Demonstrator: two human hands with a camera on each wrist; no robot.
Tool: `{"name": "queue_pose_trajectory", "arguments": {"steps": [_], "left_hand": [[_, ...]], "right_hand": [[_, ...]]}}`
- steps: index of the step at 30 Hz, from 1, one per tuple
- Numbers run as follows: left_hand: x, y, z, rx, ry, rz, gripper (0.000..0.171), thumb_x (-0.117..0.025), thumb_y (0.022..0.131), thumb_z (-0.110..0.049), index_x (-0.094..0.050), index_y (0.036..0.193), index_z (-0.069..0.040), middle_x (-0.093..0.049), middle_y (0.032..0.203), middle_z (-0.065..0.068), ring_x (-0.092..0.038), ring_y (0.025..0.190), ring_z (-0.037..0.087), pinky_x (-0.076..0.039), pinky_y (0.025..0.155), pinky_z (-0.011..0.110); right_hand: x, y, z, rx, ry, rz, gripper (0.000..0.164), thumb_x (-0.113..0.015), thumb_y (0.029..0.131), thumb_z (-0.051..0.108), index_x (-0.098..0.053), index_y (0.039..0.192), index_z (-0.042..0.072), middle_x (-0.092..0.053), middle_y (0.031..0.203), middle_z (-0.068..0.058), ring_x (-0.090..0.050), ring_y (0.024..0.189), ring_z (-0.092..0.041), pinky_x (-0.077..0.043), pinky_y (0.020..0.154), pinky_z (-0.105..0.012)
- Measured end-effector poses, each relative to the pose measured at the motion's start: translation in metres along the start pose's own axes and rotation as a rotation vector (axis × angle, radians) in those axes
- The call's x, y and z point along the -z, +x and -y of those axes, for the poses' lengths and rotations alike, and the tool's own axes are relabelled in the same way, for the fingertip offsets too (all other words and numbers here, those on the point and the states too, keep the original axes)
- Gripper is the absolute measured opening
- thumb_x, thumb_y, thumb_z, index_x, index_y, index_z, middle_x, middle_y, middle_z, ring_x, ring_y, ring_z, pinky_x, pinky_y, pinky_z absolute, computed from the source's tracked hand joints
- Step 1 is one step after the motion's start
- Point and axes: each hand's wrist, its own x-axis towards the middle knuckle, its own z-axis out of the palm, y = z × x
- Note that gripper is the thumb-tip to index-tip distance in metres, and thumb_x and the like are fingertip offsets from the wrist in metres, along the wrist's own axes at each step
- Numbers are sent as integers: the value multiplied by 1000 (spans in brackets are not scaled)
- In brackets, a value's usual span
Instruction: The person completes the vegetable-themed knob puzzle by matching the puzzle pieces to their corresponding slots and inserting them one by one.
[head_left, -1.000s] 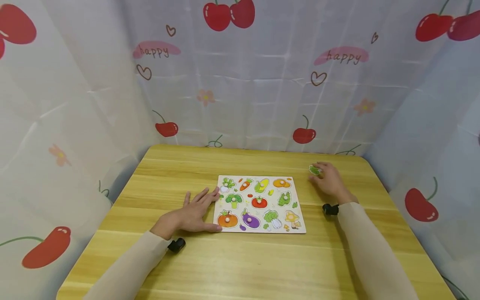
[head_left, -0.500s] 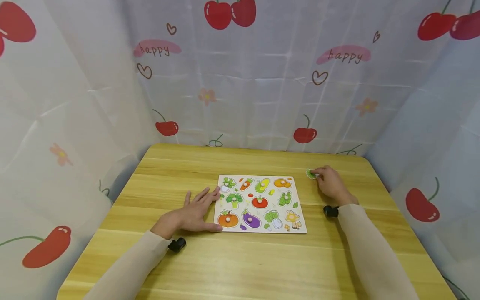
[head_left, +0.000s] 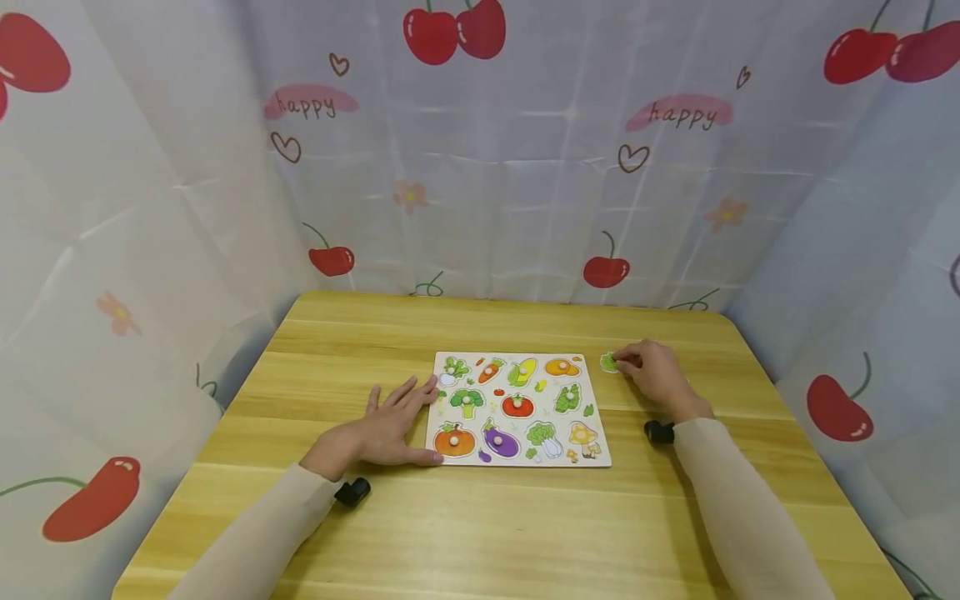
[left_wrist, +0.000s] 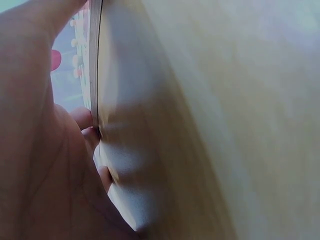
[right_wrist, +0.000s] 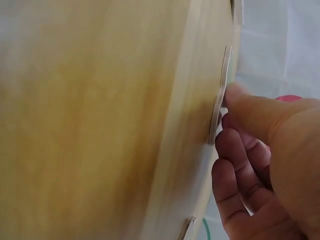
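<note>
A wooden vegetable puzzle board lies flat on the table, with knobbed pieces such as a pumpkin, an eggplant and a tomato. My left hand rests spread at its left side, fingertips and thumb at the edge. In the left wrist view that hand is beside the board's edge. Beyond the board's upper right corner, my right hand pinches a green leafy vegetable puzzle piece. The right wrist view shows the piece edge-on, thumb and index finger on it, close over the table.
Another thin flat piece shows at the bottom of the right wrist view. The wooden table has a patterned curtain behind it and at both sides. No knobs show on the board's bok choy and mushroom.
My right hand has drawn the green piece toward me and slightly left, closer to the board's upper right corner. The left hand and board have stayed in place.
</note>
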Motion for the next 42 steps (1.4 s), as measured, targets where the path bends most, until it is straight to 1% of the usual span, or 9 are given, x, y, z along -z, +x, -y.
{"name": "queue_pose_trajectory", "arguments": {"steps": [4, 10, 15, 19, 25, 29, 33, 38, 42], "left_hand": [[0, 0, -1, -2, -1, 2, 123, -82, 99, -74, -19, 188, -16, -10, 200, 1, -1, 187, 39, 11, 137, 88], [-1, 1, -1, 8, 13, 11, 124, -81, 99, -76, -17, 189, -18, -8, 200, -2, 0, 187, 36, 11, 138, 86], [0, 1, 1, 10, 7, 8, 124, -81, 99, -75, -18, 189, -18, -7, 200, -2, 0, 187, 36, 12, 138, 86], [-1, 1, 2, 10, 6, 8, 125, -81, 99, -76, -17, 189, -17, -7, 200, -1, 0, 187, 37, 12, 138, 86], [-2, 3, 5, 4, 12, 3, 125, -81, 99, -76, -17, 189, -18, -7, 200, -2, 0, 187, 37, 12, 137, 87], [-3, 3, 5, 3, 11, 1, 125, -82, 99, -76, -18, 189, -18, -7, 200, -2, 0, 187, 37, 12, 137, 86], [-2, 3, 5, 6, 13, -1, 125, -81, 99, -76, -18, 189, -18, -8, 200, -2, 0, 187, 37, 13, 138, 86], [-3, 3, 5, 7, 21, -5, 124, -81, 98, -77, -18, 189, -19, -8, 200, -3, -1, 187, 37, 12, 138, 86], [-4, 3, 5, 8, 22, -5, 125, -81, 98, -78, -18, 189, -19, -9, 200, -3, -1, 187, 36, 12, 138, 86]], "right_hand": [[0, -4, 2, 0, 29, 23, 23, -77, 114, 15, -87, 129, 0, -84, 130, -24, -75, 109, -35, -62, 101, -57], [1, -8, 6, 13, 33, 46, 20, -79, 113, 15, -88, 125, 2, -86, 123, -20, -75, 103, -29, -61, 96, -50], [1, -10, 6, 33, 35, 29, 15, -81, 111, 15, -89, 118, 4, -86, 115, -16, -75, 97, -27, -60, 90, -43], [0, -13, 5, 46, 49, 14, 14, -83, 110, 15, -89, 115, 3, -85, 112, -17, -74, 95, -25, -58, 87, -40], [1, -18, 8, 19, 55, -3, 17, -82, 111, 16, -88, 116, 1, -83, 115, -20, -74, 97, -28, -59, 89, -43], [4, -23, 16, -10, 63, -14, 19, -82, 112, 19, -87, 118, 1, -81, 115, -19, -72, 98, -29, -59, 89, -41], [6, -29, 27, -15, 77, -45, 19, -85, 110, 19, -86, 118, 2, -79, 111, -17, -69, 97, -28, -57, 86, -38], [9, -36, 40, 31, 64, -83, 16, -88, 107, 17, -87, 113, 2, -78, 108, -16, -68, 93, -27, -54, 80, -33], [9, -41, 50, 84, 52, -102, 13, -89, 105, 16, -88, 111, 4, -78, 106, -14, -69, 92, -26, -55, 79, -33]]}}
